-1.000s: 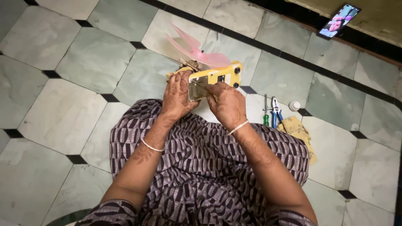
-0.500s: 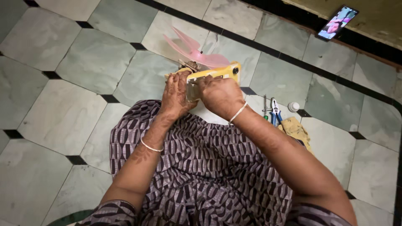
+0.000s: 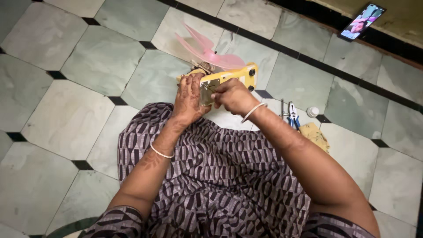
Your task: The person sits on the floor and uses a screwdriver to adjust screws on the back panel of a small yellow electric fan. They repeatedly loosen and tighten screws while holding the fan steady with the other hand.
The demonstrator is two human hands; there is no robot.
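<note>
1. The left hand (image 3: pixel 188 98) wraps around the near left end of a small yellow fan body (image 3: pixel 233 77), fingers curled tight on it and the back of the hand facing the camera
2. The right hand (image 3: pixel 233 96) sits just beside it on the grey metal plate (image 3: pixel 209 90) set in the fan body, fingers bunched together and pinched at the plate; whether they grip something small there cannot be told
3. The fan body is held just above the lap, over the patterned dress (image 3: pixel 220 176), with its pink blades (image 3: pixel 207 50) pointing away from the person
4. Both wrists wear a thin white bangle (image 3: pixel 161 152)
5. On the pale tiled floor (image 3: pixel 66 110) to the right lie blue-handled pliers (image 3: pixel 293 113), a thin metal tool (image 3: pixel 282 112) beside them, a small white bottle (image 3: pixel 312 111) and a yellowish cloth (image 3: pixel 316 135)
6. A phone (image 3: pixel 362 21) with a lit screen lies well apart, at the far right edge by the wall
</note>
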